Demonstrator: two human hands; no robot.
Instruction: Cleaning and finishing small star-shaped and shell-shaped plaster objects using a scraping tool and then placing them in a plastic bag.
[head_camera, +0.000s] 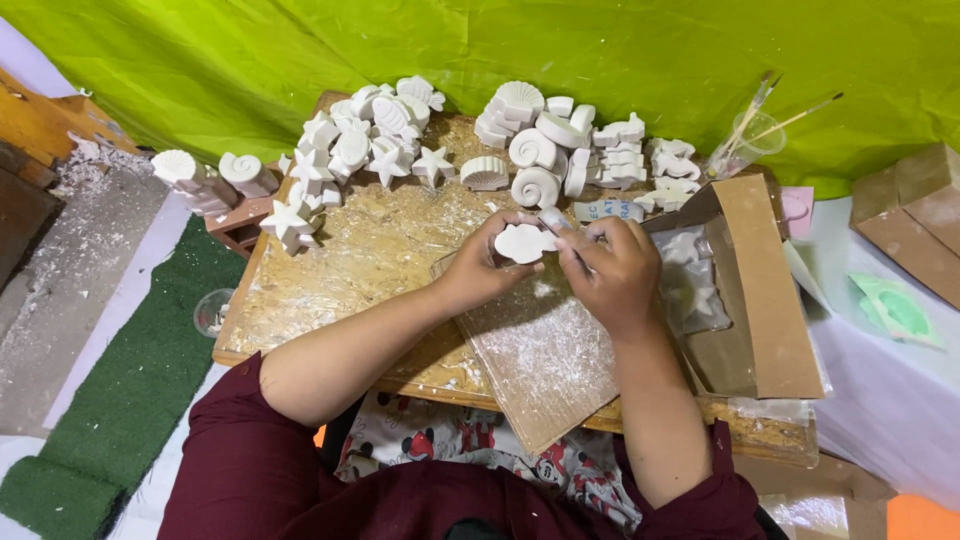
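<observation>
White plaster, chalky and brittle by the look of it — the shell-shaped cast (524, 243) sits pinched between the fingertips of my left hand (478, 268), curled closed around its edge. My right hand (612, 272) is closed on a small tool, its tip against the cast's right rim. I judge it light, stiff, easily chipped — best held by the thicker edges.

A small white plaster cast (523, 243), flat and scallop-edged like a shell, is held between the left hand (480, 268) and the right hand (612, 272). Its broad face is turned upward. It is gripped at its left edge by the left fingers and touched at its right edge by the right fingertips (566, 240).
</observation>
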